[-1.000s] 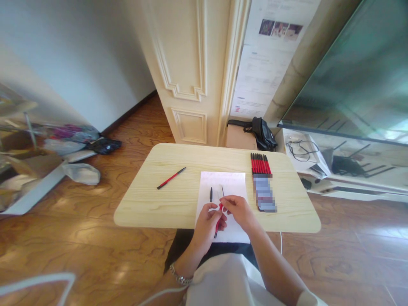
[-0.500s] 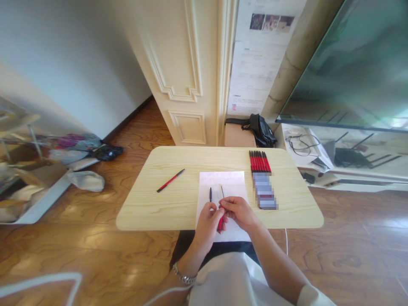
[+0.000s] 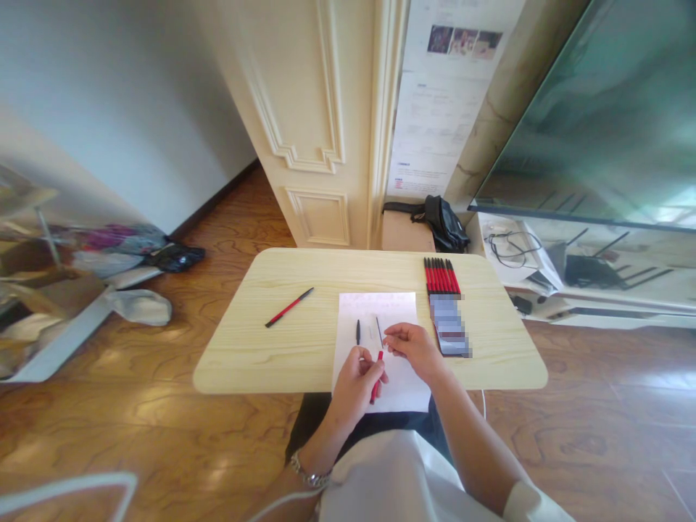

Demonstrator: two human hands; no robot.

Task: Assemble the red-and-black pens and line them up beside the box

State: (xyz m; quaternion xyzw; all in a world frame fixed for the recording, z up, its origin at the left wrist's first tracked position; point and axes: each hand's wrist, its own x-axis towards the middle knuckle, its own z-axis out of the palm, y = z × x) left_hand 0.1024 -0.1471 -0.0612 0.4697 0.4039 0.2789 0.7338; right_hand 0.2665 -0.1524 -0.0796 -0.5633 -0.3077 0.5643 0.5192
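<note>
My left hand [image 3: 356,378] is closed round a red pen barrel [image 3: 376,375], held upright over a white paper sheet [image 3: 399,308]. My right hand [image 3: 414,346] hovers just above it, its fingers pinched near a thin pen refill [image 3: 378,330] lying on the sheet. A small black pen part [image 3: 357,331] lies left of the refill. What the right fingers pinch is too small to name.
A whole red and black pen [image 3: 289,307] lies on the left of the light wooden table [image 3: 261,348]. A row of several red pens [image 3: 441,276] sits in a pack at the right. Bags and boxes lie on the floor at left.
My right hand has lifted off the red barrel and moved up and right toward the refill. The left hand still grips the barrel.
</note>
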